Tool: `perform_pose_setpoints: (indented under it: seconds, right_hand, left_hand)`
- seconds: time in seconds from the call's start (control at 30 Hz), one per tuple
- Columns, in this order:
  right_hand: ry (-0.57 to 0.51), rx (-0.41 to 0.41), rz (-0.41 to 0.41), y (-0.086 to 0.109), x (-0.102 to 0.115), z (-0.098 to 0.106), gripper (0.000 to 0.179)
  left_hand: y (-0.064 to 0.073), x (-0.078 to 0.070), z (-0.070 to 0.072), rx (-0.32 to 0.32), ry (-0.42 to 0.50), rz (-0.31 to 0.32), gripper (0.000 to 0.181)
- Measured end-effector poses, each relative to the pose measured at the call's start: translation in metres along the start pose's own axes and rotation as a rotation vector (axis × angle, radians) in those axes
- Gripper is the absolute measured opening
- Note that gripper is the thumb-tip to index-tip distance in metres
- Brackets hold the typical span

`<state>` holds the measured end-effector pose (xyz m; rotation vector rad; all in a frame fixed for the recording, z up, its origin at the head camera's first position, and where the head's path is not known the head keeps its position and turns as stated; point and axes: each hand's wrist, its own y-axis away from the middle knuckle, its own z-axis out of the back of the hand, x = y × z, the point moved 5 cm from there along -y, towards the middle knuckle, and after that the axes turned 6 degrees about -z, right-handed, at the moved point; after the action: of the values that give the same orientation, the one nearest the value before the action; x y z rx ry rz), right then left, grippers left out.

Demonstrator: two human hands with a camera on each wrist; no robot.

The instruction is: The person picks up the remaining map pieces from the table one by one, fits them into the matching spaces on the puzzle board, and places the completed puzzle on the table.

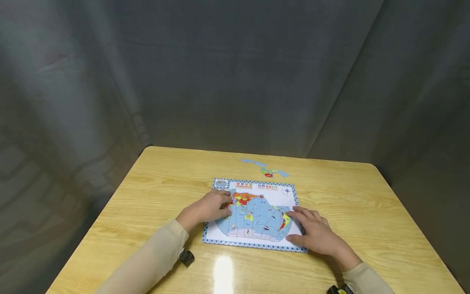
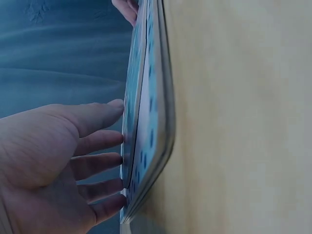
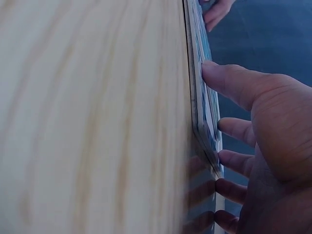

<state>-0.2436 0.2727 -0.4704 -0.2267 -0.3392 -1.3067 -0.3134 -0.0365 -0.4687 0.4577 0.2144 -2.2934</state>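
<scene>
Midway across the wooden table (image 1: 165, 183), between its side edges, our left hand (image 1: 208, 207) and right hand (image 1: 318, 233) touched the world-map jigsaw (image 1: 256, 218), gripping nothing; it seemed light, stiff, best lifted by its border (image 1: 257, 246).

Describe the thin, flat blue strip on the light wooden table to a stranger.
On the light wooden table, find the rectangular white map board with a dotted blue border. Beyond its far edge, the thin, flat blue strip is the loose piece farthest from it. Unlike its flat multicoloured neighbour, which shows green and red, it looks plain blue.
</scene>
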Motion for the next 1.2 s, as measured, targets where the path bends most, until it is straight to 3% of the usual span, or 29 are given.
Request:
perform_pose_setpoints:
  seconds: [0.2,0.43,0.8,1.2]
  right_hand:
    - [0.005,0.005,0.003,-0.007,0.001,-0.002,0.071]
    - [0.002,0.012,0.001,-0.015,0.006,0.003,0.069]
    - [0.011,-0.008,0.046,-0.045,0.017,0.013,0.060]
    - [-0.023,0.028,0.014,-0.103,0.018,0.027,0.060]
  left_hand:
    - [0.019,0.001,-0.004,0.010,0.000,0.026,0.050]
    - [0.036,0.002,-0.005,0.045,0.028,0.040,0.072]
    - [0.035,0.000,-0.005,0.004,0.031,0.035,0.077]
    - [0.030,-0.006,-0.009,0.009,0.029,0.049,0.077]
